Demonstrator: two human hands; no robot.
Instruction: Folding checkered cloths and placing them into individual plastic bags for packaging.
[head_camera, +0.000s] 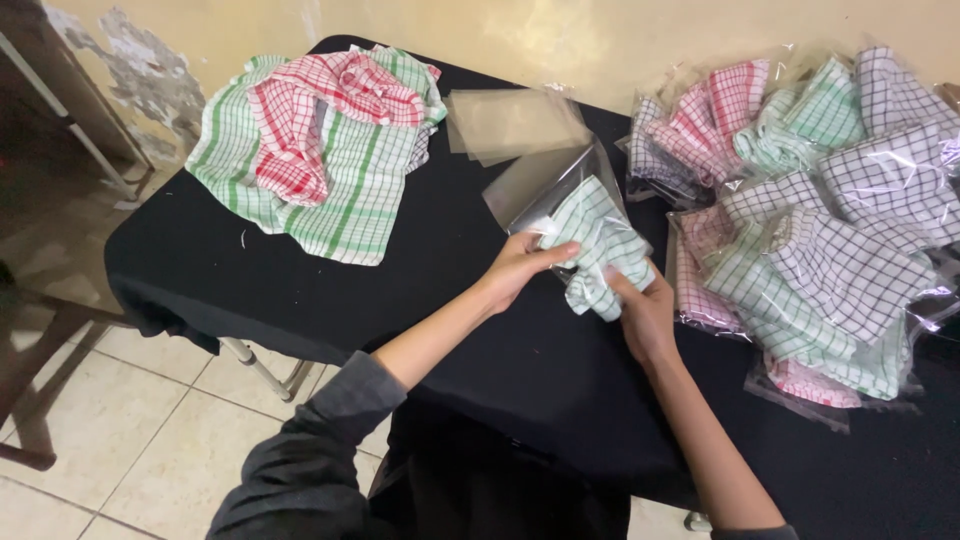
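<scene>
Checked cloth (598, 245) btwn both hands (580, 285), half in bag (545, 185)

Table (200, 270): loose cloths (320, 150) heaped at its far left; empty bags (510, 120) stacked behind centre; bagged cloths (820, 220) piled at right. Between the 2 piles, left hand (515, 268) and right hand (645, 315) grip 1 cloth (600, 245), partly inside a bag (545, 180).

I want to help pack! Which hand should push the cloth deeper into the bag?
Probably the right hand: it grips the green checked cloth at its free end, while the left hand holds the clear bag mouth.
</scene>
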